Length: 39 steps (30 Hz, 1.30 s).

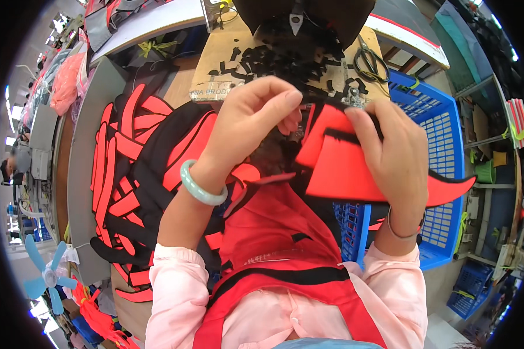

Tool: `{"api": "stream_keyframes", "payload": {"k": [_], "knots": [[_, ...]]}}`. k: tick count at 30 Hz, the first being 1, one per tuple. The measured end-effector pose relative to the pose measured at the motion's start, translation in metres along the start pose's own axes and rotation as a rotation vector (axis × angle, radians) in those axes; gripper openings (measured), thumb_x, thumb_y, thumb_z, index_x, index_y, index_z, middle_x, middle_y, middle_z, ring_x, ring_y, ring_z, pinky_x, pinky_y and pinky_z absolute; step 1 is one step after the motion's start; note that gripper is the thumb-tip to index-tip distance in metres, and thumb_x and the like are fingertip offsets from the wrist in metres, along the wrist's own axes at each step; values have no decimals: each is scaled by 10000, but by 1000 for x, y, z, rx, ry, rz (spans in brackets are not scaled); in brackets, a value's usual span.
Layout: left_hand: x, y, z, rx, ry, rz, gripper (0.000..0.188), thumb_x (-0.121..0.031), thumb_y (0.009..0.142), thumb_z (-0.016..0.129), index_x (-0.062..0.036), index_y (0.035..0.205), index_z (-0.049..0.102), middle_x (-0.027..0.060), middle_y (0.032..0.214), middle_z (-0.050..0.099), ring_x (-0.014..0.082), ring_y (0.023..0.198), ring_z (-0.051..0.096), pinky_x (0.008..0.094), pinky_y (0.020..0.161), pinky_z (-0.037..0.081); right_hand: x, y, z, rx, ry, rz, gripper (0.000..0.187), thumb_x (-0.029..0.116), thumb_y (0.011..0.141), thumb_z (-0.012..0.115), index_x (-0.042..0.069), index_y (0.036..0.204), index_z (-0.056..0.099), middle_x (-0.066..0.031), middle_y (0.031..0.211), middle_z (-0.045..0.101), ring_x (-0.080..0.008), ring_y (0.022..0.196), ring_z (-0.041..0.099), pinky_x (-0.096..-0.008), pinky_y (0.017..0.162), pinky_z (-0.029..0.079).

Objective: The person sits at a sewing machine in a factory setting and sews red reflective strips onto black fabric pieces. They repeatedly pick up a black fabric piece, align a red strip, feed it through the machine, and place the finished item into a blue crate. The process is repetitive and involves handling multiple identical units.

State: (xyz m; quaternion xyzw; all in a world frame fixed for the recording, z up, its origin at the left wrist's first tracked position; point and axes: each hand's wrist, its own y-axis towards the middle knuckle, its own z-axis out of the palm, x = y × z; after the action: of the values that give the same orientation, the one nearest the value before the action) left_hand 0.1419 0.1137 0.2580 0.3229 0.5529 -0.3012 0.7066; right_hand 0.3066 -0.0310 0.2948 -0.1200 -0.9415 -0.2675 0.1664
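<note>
My right hand (pixel 395 148) grips several red fabric pieces (pixel 340 177) with black edging, its thumb pressed on top of them. One pointed end (pixel 454 191) of the pieces sticks out to the right past my wrist. Just left of the fabric, my left hand (pixel 261 110) is closed, thumb and fingers curled together; whatever it may hold is hidden. A pale green bangle (pixel 201 185) circles my left wrist. Below both hands lies my red apron (pixel 273 224).
On the left, a grey-walled bin (pixel 87 174) holds a heap of red and black strips (pixel 131 203). Ahead, black scraps (pixel 244 63) litter a wooden board (pixel 212 61) beside black-handled scissors (pixel 371 65). A dark machine (pixel 300 20) stands behind. A blue plastic basket (pixel 448 157) stands at right.
</note>
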Motion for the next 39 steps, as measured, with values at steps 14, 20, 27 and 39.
{"api": "stream_keyframes", "payload": {"k": [14, 20, 27, 39], "knots": [[36, 95, -40, -231, -305, -266, 152, -224, 835, 655, -92, 845, 583, -43, 689, 530, 88, 628, 466, 241, 598, 382, -53, 94, 65, 234, 53, 143, 535, 485, 936, 498, -5, 827, 683, -207, 699, 641, -390, 704, 627, -441, 663, 486], [42, 108, -49, -230, -380, -313, 134, -215, 844, 644, -97, 843, 578, -60, 693, 523, 75, 640, 463, 217, 559, 351, -56, 105, 76, 253, 61, 240, 570, 535, 924, 491, 6, 874, 699, -213, 722, 648, -393, 750, 644, -438, 701, 498], [35, 120, -49, -232, -448, -272, 119, -140, 820, 655, -34, 846, 610, -8, 656, 532, 105, 591, 479, 237, 535, 378, -60, 109, 77, 187, 113, 229, 575, 545, 917, 498, 9, 894, 704, -210, 739, 655, -371, 746, 650, -420, 708, 499], [30, 105, -83, -187, -423, -85, 234, -282, 924, 614, -79, 811, 591, -12, 695, 546, 91, 642, 486, 256, 581, 394, -72, 96, 61, 157, 123, 234, 555, 498, 930, 491, -25, 874, 667, -217, 734, 633, -358, 717, 623, -410, 687, 468]]}}
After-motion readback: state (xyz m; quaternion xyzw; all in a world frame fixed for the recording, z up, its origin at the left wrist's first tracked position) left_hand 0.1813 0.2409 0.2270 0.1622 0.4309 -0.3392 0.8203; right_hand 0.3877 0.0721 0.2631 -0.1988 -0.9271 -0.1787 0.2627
